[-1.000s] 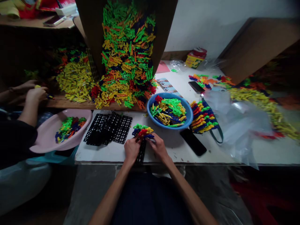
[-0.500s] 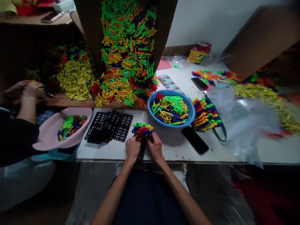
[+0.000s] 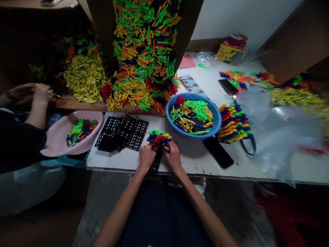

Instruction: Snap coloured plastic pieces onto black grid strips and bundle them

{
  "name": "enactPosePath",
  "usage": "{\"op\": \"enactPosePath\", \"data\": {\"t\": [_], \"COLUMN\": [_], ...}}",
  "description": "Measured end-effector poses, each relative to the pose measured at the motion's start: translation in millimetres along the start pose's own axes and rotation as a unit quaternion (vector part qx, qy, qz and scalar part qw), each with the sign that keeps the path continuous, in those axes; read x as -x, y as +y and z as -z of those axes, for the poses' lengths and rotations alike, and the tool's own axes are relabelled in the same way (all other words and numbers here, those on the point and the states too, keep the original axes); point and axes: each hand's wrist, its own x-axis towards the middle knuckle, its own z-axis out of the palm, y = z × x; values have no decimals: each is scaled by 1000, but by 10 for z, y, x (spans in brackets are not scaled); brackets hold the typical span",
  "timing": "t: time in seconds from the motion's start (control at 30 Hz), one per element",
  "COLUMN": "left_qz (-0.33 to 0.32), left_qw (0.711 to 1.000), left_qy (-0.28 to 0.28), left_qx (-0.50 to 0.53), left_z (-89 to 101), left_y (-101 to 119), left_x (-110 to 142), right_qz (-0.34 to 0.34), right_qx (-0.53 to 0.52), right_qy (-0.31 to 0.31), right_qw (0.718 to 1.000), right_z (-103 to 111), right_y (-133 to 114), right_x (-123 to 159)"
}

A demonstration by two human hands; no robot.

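At the front of the white table, my left hand grips the edge of a black perforated card. Rows of small plastic figures, green, yellow, red and blue, cover the card's far end. My right hand is pinched at the card's right side, just below the figures; its fingertips are partly hidden, so whether it has a loose figure is unclear. A blue basin of mixed plastic figures stands beyond my right hand. Several more black perforated cards lie overlapping to the left.
A black phone and a filled card with a strap lie right of the basin, near clear plastic bags. Behind, a large box spills plastic figures. At left, a co-worker's hands work above a pink basin.
The view has shifted slightly, so the table things sit a little differently in the picture. Both my hands stay at the black card, with small finger movements. The right hand has drawn closer to the card.
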Motion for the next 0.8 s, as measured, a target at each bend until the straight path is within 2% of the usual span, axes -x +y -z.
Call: {"op": "enactPosePath", "data": {"t": [0.17, 0.37, 0.63, 0.8], "left_qz": [-12, -35, -12, -22], "left_qw": [1000, 996, 996, 994], "left_qy": [-5, 13, 23, 31], "left_qx": [8, -84, -82, -104], "left_z": [-9, -26, -30, -38], "left_y": [-20, -2, -2, -33], "left_x": [-1, 42, 60, 35], "right_qz": [-22, -34, -28, -37], "right_qx": [3, 0, 0, 1], "right_qy": [-4, -11, -6, -11], "right_qw": [1000, 999, 1000, 999], "right_z": [5, 11, 8, 16], "right_y": [-11, -7, -10, -20], "right_x": [-22, -20, -25, -27]}}
